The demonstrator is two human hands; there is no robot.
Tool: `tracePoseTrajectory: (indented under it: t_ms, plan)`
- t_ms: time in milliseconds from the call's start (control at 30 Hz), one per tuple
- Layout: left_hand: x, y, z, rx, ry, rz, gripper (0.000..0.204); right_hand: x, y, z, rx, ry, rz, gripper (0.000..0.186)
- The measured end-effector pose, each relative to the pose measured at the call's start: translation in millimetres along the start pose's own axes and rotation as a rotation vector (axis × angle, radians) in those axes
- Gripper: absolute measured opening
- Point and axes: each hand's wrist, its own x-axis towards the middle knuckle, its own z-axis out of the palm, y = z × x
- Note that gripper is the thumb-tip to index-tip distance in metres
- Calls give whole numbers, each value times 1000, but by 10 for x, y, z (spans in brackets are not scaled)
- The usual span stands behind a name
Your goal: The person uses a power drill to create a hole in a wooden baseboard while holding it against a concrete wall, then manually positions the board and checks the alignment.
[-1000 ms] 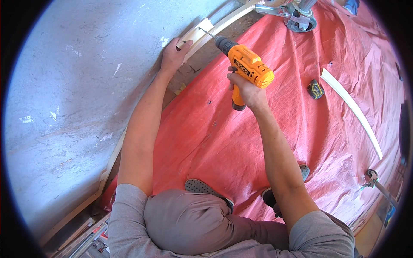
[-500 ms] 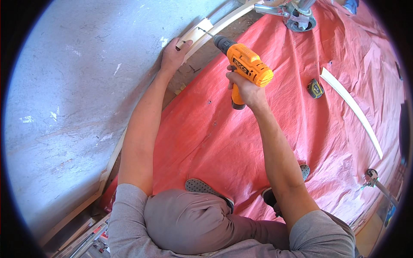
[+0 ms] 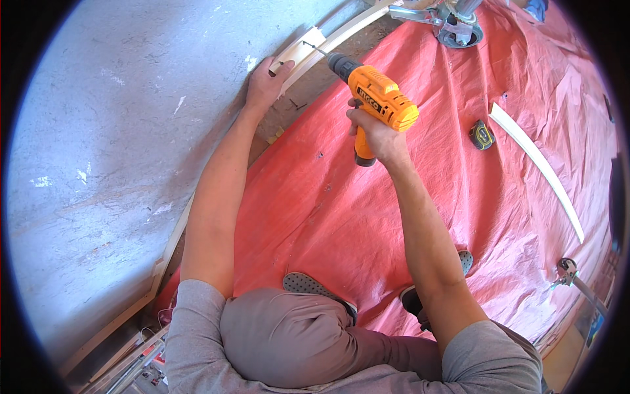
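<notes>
My left hand (image 3: 269, 82) is closed on a short pale wooden piece (image 3: 294, 49), held over a longer wooden strip (image 3: 354, 26) along the foot of the pale wall (image 3: 125, 131). A small dark screw or hole shows by my thumb. My right hand (image 3: 377, 134) grips an orange and black cordless drill (image 3: 380, 98) by its handle. The drill's thin bit points into the short piece, its tip at or on the wood near the upper end.
A creased red tarp (image 3: 315, 223) covers the floor, bearing a white strip (image 3: 538, 164) and a black-yellow tape measure (image 3: 481, 134). A metal pole base (image 3: 459, 33) stands at the top, another pole fitting (image 3: 566, 269) at right. My feet and bent knee are below.
The drill in my right hand has risen very slightly in the view. My left hand and the wooden piece stay where they were.
</notes>
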Motion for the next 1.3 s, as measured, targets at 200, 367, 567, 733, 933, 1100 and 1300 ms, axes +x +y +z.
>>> tracePoseTrajectory:
  t_ms: [200,367,567,733,933,1100,1300]
  plan:
    - [-22,38,10,4,-1,-18,51,10,-22,-2,-4,0,-30,23]
    - [-15,29,15,51,18,-21,51,8,-86,23,-45,8,3,21]
    - [-5,-12,-25,66,25,7,51,15,-199,33,-108,-18,2,16]
    - [26,-65,7,40,38,26,49,36,-190,0,-99,-32,-10,15]
    - [44,-105,5,34,48,64,49,51,-220,7,-130,-34,1,14]
    - [17,-53,26,43,34,45,48,53,-200,-21,-114,-20,-10,14]
    - [1,-68,12,21,44,50,46,59,-222,11,-148,-25,-3,15]
